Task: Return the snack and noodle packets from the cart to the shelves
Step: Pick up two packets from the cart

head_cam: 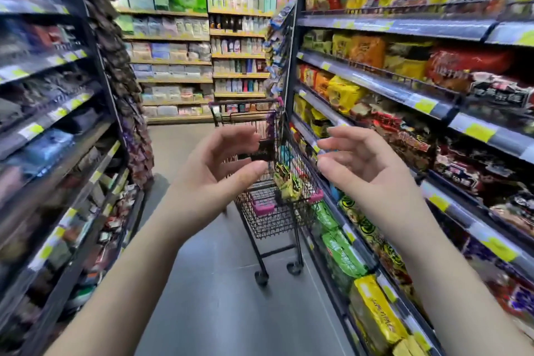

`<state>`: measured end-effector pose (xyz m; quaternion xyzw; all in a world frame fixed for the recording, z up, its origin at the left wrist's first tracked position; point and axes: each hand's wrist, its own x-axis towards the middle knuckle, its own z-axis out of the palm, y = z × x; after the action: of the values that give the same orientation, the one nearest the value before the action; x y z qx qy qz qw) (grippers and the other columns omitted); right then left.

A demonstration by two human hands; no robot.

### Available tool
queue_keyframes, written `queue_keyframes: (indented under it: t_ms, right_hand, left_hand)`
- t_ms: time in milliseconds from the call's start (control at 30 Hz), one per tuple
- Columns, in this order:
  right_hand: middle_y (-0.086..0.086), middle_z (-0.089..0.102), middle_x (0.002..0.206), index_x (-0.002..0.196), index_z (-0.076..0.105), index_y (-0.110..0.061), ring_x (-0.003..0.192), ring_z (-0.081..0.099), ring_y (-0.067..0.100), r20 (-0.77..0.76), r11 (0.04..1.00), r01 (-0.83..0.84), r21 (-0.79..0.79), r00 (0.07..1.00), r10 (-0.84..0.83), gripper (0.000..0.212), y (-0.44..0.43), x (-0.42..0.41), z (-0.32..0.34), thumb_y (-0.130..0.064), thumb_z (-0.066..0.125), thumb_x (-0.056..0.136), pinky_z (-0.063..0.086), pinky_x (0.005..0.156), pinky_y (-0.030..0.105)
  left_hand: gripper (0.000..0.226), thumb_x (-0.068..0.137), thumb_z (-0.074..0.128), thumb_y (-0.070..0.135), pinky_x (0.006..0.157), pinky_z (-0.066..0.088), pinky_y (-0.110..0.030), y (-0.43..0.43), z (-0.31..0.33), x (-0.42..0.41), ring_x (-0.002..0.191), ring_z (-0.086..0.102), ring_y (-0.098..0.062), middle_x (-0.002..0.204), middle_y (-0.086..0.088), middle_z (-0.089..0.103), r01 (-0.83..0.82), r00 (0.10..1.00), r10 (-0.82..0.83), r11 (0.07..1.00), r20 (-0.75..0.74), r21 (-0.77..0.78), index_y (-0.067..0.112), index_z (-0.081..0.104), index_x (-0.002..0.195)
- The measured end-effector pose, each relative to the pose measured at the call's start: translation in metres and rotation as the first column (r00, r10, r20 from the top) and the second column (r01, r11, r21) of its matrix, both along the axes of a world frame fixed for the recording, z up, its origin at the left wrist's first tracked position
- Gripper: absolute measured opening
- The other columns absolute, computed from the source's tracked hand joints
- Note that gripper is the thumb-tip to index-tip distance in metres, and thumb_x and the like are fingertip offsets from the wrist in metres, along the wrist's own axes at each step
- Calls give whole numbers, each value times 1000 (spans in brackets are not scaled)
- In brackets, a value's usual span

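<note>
Yellow-green crinkled packets (284, 182), seemingly noodles, in wire cart (277, 220), left hand (213, 170) and right hand (364, 165) spread, empty.

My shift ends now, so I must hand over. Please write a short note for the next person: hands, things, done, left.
Left hand: open, raised before the cart, holding nothing; the dark shape behind it seems part of the cart.
Right hand: open, empty, raised near the right shelves.
Yellow-green packets lie in the cart, close beside the right shelves.
Done: not visible here.
Left: lift those packets out and shelve them.
</note>
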<state>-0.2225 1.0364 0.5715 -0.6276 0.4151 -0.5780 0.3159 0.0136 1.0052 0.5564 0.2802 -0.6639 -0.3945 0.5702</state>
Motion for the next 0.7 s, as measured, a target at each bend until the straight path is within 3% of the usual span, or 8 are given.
queue_keyframes:
  t_ms: [333,500,700]
  right_hand:
    - [-1,73,116,125,64,-16,96,70,8,11,997,41,60,999,-42,50,-158,54,-23,-27,76,78,56,85,20]
    - [-5,74,115,125,64,-20,99,71,8,8,994,70,88,997,-71,47,-237,54,-41,-27,76,80,57,86,21]
    - [-3,74,115,124,64,-19,100,71,8,48,988,121,91,991,-126,43,-355,32,-63,-21,77,83,54,87,16]
  left_hand:
    - [49,80,73,19,94,51,-18,-168,-21,56,122,63,-15,127,-10,67,11,1000,-14,994,26,109,11,58,126]
    - [48,79,75,19,93,52,-18,-257,-40,53,121,64,-13,125,-7,68,32,998,-39,989,45,146,16,59,124]
    - [52,78,74,18,91,52,-16,-385,-53,30,118,65,-9,124,-5,69,46,995,-60,985,79,166,11,58,127]
